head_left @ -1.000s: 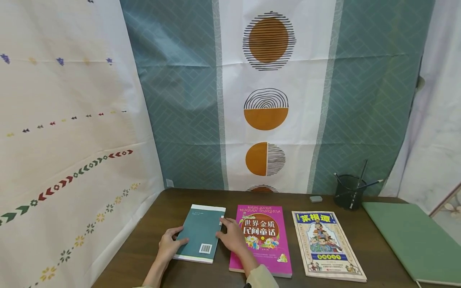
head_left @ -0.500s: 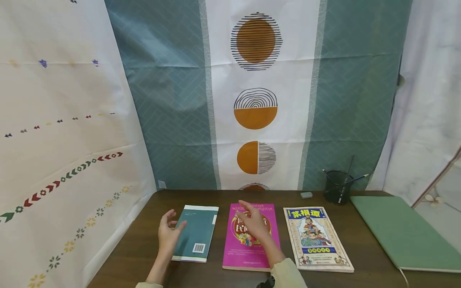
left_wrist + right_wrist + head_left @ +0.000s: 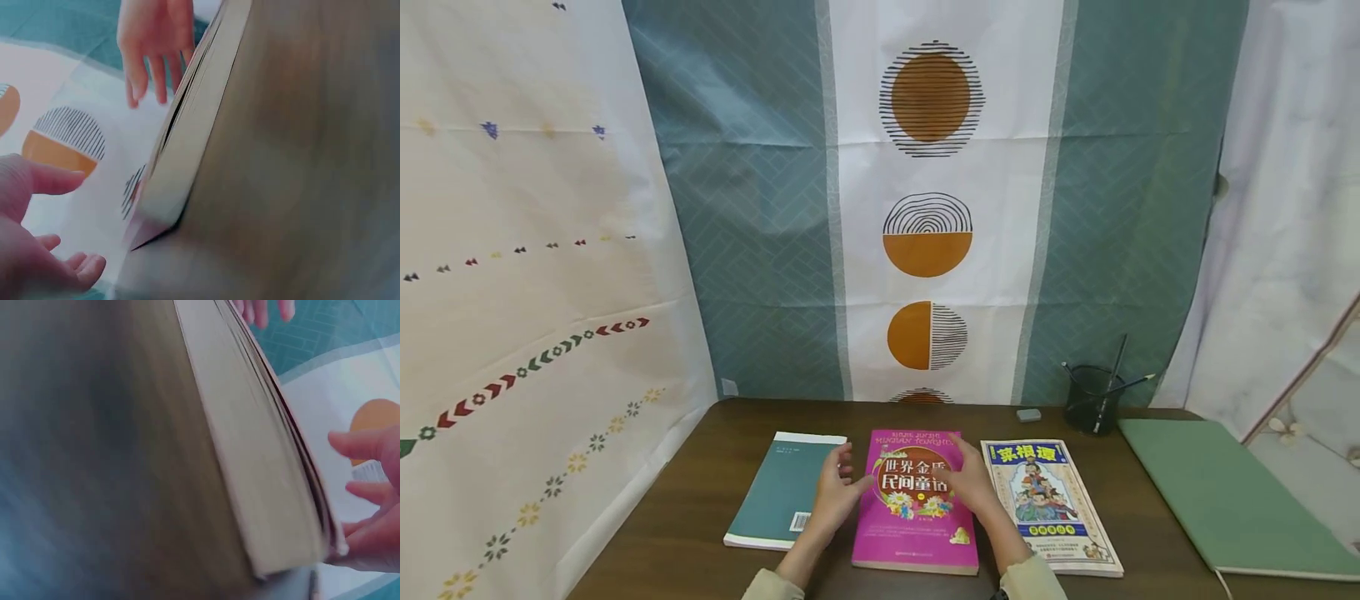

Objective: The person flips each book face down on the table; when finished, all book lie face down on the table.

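A pink book [image 3: 917, 533] with Chinese lettering lies on the dark table, between both hands in the head view. My left hand [image 3: 837, 493] is by its left edge, fingers spread and relaxed, over the right side of a teal book [image 3: 778, 492]. On the other side, my right hand [image 3: 972, 477] has its thumb above the pink cover and its fingers near the right edge. Both wrist views catch the page edges of a book [image 3: 200, 131], with the left hand [image 3: 44, 231] and the right hand [image 3: 375, 500] apart from it or barely touching.
Right of the pink book lies an illustrated book [image 3: 1048, 508]. A green folder-like sheet [image 3: 1232, 500] lies farther right. At the back stand a black mesh pen cup [image 3: 1093, 404] with pencils and a small grey eraser-like block [image 3: 1028, 415]. A curtain [image 3: 760, 208] hangs behind the table.
Both hands have let go of the teal book and moved right to the pink book's two sides. The teal book now lies tilted more, and the head view has shifted slightly.
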`<action>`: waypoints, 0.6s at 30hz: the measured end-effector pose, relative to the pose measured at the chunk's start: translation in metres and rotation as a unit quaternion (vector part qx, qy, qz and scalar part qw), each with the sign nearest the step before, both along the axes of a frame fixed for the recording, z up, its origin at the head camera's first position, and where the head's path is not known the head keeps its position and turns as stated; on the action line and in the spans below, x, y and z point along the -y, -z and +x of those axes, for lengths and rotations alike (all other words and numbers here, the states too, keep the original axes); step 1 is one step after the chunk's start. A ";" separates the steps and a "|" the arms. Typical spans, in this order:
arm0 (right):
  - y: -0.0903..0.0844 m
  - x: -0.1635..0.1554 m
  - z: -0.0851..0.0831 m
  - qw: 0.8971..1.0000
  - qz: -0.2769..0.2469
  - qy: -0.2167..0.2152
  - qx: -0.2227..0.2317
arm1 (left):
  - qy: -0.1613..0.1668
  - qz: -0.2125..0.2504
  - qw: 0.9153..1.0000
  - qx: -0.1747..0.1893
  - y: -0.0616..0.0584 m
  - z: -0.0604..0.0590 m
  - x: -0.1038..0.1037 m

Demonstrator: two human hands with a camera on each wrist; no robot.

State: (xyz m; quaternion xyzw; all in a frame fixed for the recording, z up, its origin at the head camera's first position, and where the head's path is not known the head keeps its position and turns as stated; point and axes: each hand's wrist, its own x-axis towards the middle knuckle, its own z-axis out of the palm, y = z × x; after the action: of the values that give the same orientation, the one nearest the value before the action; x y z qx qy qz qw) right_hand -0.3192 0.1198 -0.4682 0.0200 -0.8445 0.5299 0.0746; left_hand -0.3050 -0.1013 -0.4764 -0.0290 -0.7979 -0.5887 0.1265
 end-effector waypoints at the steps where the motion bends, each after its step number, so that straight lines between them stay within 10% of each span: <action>1: 0.002 -0.001 0.000 1.000 -0.003 0.003 0.011 | 0.007 0.000 1.000 0.006 0.002 0.001 -0.003; 11: 0.002 -0.002 0.002 0.994 -0.050 0.031 0.088 | 0.069 -0.003 0.996 0.057 0.018 0.009 -0.009; 18: 0.009 -0.005 -0.001 0.991 -0.081 0.028 0.099 | 0.085 0.107 0.987 0.082 0.022 0.004 -0.004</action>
State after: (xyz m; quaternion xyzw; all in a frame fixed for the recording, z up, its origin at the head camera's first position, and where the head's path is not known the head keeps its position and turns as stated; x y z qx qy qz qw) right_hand -0.3200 0.1246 -0.4767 -0.0627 -0.8024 0.5935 0.0072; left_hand -0.3015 -0.0969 -0.4987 -0.0348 -0.7322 -0.6800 0.0122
